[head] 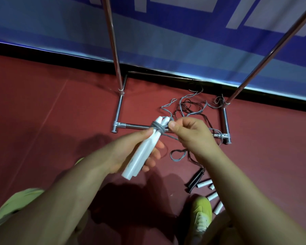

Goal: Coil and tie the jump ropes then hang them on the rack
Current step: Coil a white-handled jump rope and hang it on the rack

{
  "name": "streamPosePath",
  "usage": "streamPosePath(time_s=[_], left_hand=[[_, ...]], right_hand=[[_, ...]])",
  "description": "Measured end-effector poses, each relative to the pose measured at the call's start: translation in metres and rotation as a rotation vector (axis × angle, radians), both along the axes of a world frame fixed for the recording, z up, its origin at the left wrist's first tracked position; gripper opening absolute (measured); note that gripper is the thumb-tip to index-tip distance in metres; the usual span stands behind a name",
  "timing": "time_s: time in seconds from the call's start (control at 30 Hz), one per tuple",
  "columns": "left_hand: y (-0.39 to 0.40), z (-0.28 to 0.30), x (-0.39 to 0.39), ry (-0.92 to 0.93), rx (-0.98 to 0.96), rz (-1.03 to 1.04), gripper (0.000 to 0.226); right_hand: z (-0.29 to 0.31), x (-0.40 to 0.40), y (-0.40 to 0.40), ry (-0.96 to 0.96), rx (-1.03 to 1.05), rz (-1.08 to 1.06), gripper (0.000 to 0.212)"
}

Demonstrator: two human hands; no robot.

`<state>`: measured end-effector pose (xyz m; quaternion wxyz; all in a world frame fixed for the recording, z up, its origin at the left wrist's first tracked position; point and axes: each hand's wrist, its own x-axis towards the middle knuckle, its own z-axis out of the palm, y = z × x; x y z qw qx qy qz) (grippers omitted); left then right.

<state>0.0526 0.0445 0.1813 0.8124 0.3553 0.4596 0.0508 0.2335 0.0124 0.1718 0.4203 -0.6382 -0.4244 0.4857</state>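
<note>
Our two bare forearms fill the lower part of the head view. Our left hand (131, 152) grips the pair of white plastic jump-rope handles (145, 151), held side by side and tilted up to the right. Several turns of grey cord (157, 129) wrap around the handles near their upper ends. Our right hand (193, 137) pinches that grey cord just beside the wraps, between thumb and forefinger. A loop of the same cord (177, 154) hangs below the right hand. Beyond the hands, a chrome tubular rack (117, 110) stands on the dark red floor (42, 103) in front of a blue banner (166, 41). Loose grey and black ropes (189, 105) lie tangled inside the rack's base. Near our yellow-green shoe (200, 212) lie black handles (195, 179) and more white handles (204, 183).
</note>
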Motion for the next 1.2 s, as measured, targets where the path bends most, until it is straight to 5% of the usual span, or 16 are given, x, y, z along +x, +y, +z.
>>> streamPosePath(time_s=[0.2, 0.37, 0.5, 0.67, 0.77, 0.87, 1.0, 1.1, 1.2], left_hand=[[0.004, -0.007, -0.002, -0.057, -0.090, 0.030, 0.051], [0.003, -0.011, 0.002, 0.189, 0.252, 0.073, 0.030], [0.004, -0.013, 0.002, 0.512, 0.696, -0.131, 0.041], [0.000, -0.014, 0.004, 0.582, 0.858, -0.177, 0.038], [0.005, -0.015, 0.000, 0.518, 0.744, -0.228, 0.030], [0.002, -0.008, 0.001, 0.207, 0.372, -0.119, 0.009], [-0.002, -0.008, 0.001, -0.068, -0.182, -0.038, 0.054], [-0.002, -0.009, 0.004, -0.156, -0.249, -0.002, 0.064], [-0.003, -0.010, 0.007, -0.034, -0.032, -0.005, 0.069]], right_hand=[[-0.005, 0.002, 0.000, -0.018, -0.081, -0.084, 0.041], [-0.009, -0.006, 0.000, 0.032, -0.248, -0.054, 0.043], [-0.006, -0.014, -0.005, 0.121, -0.402, 0.052, 0.040], [-0.008, -0.015, -0.005, 0.138, -0.387, 0.112, 0.039], [-0.009, -0.015, -0.005, 0.177, -0.354, 0.129, 0.036], [-0.009, -0.016, -0.005, 0.263, -0.322, 0.139, 0.035], [-0.008, -0.013, -0.002, 0.428, -0.233, 0.128, 0.034], [-0.006, -0.009, -0.001, 0.432, -0.220, 0.107, 0.032], [-0.005, -0.007, -0.001, 0.319, -0.243, 0.089, 0.033]])
